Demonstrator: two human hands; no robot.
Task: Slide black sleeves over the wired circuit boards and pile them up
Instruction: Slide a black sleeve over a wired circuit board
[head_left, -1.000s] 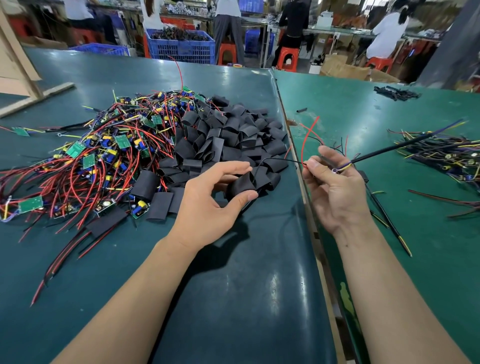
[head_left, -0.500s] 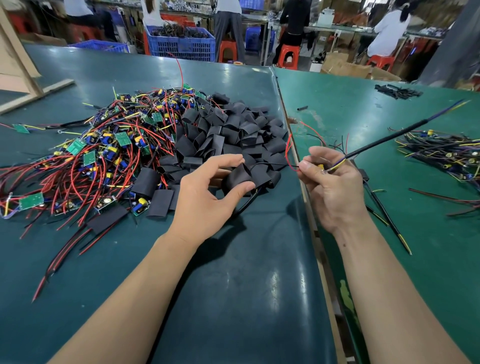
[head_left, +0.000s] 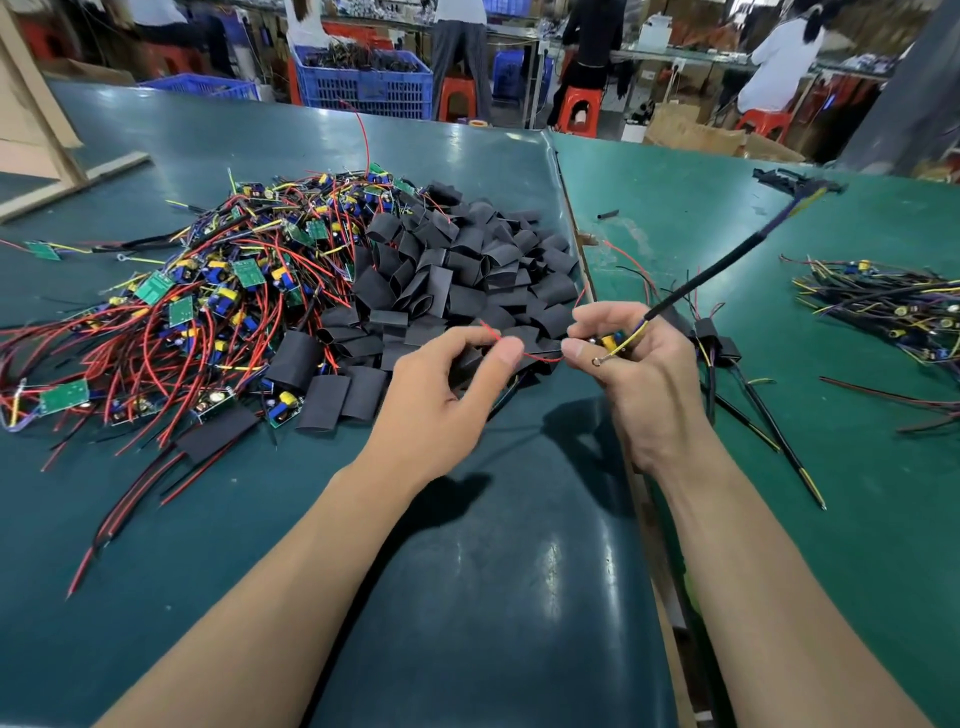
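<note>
**Black sleeve in one hand, wired board in the other, red lead between them**

Black, soft-looking tubing sits pinched under the thumb and curled fingers of the left hand (head_left: 441, 384): 1 sleeve (head_left: 470, 364), taken at the near edge of the sleeve heap (head_left: 457, 270). A thin red wire (head_left: 524, 354) runs across the small gap to the right hand (head_left: 639, 374), whose fingers are curled round a small circuit board (head_left: 607, 341); only a yellow part and a ring terminal show, the rest is hidden in the grip. From that hand a long black-jacketed cable (head_left: 727, 265) sticks up and away to the right.

Judged from this, the risk lies in threading. The red lead is limp and curls, so it could miss the sleeve mouth or fold back inside. The sleeves lie flattened, and a squashed mouth may catch on the board's raised parts. The trailing cable could also drag loose sleeves off the heap.

Further left lies a tangle of bare boards (head_left: 182, 312), green and flat, with blue and yellow parts and glossy red wires. At the right sits a finished pile (head_left: 883, 312) on the smooth green table (head_left: 467, 597).
</note>
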